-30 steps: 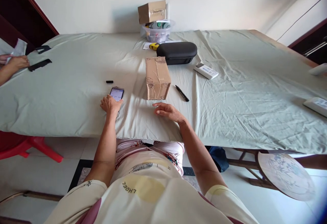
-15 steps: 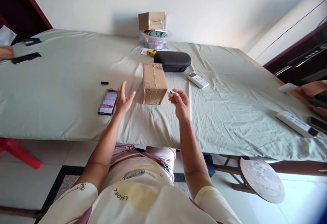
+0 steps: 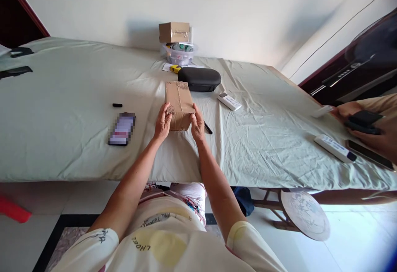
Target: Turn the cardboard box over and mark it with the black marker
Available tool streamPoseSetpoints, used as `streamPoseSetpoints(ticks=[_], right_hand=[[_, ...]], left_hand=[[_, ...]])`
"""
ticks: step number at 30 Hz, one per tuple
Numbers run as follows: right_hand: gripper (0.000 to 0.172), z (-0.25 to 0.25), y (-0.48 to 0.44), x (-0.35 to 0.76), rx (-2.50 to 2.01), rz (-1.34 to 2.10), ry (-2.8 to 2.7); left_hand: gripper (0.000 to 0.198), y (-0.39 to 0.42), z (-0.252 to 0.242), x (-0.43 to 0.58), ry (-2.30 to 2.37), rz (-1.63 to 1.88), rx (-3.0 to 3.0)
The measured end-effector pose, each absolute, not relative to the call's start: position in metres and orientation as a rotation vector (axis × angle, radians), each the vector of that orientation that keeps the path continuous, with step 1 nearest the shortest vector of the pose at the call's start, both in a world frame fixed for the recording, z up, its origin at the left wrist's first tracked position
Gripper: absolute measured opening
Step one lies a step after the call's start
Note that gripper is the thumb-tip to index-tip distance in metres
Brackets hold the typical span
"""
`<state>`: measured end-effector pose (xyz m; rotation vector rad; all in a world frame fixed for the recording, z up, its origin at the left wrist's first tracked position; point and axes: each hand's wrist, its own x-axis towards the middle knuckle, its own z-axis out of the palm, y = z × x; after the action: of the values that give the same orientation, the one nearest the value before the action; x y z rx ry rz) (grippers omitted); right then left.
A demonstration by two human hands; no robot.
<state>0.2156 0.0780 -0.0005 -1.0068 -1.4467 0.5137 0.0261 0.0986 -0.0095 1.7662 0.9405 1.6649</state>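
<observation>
A brown cardboard box (image 3: 180, 96) with dark scribbled drawings and clear tape is in front of me on the cloth-covered table. My left hand (image 3: 163, 122) grips its near left corner, thumb on the near face. On the near right corner, my right hand (image 3: 197, 124) holds it the same way. Just right of that hand lies a black pen (image 3: 208, 128) on the cloth. Behind the box is a black zipped hard case (image 3: 200, 77). A phone (image 3: 122, 129) with a lit, blurred screen lies to the left, with a small black pen cap (image 3: 117, 105) above it.
At the back, a clear plastic tub (image 3: 180, 55) carries a second cardboard box (image 3: 174, 32). A yellow tape measure (image 3: 175, 69) sits before it. White-and-black devices (image 3: 229, 101) lie to the right. Another person's hands (image 3: 366, 119) hold a dark object at the right edge. A round stool (image 3: 305, 214) stands below.
Both hands have moved inward from beside the box and closed on its near corners. The black pen, previously by my right hand's fingers, now lies on the cloth. The view has shifted right.
</observation>
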Motion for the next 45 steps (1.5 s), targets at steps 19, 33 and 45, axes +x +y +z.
streamPoseSetpoints(ticks=[19,33,45], right_hand=[[0.075,-0.024,0.081,0.219,-1.197,0.694,-1.502],[0.059,-0.026,0.081,0.229,-1.153,0.404,-1.330],[0.063,-0.027,0.082,0.225,-1.227,0.549,-1.446]], left_hand=[[0.085,0.105,-0.022,0.003,0.949,1.738,1.228],[0.045,0.102,-0.040,0.008,1.307,1.640,1.527],[0.065,0.105,-0.039,0.005,1.373,1.682,1.393]])
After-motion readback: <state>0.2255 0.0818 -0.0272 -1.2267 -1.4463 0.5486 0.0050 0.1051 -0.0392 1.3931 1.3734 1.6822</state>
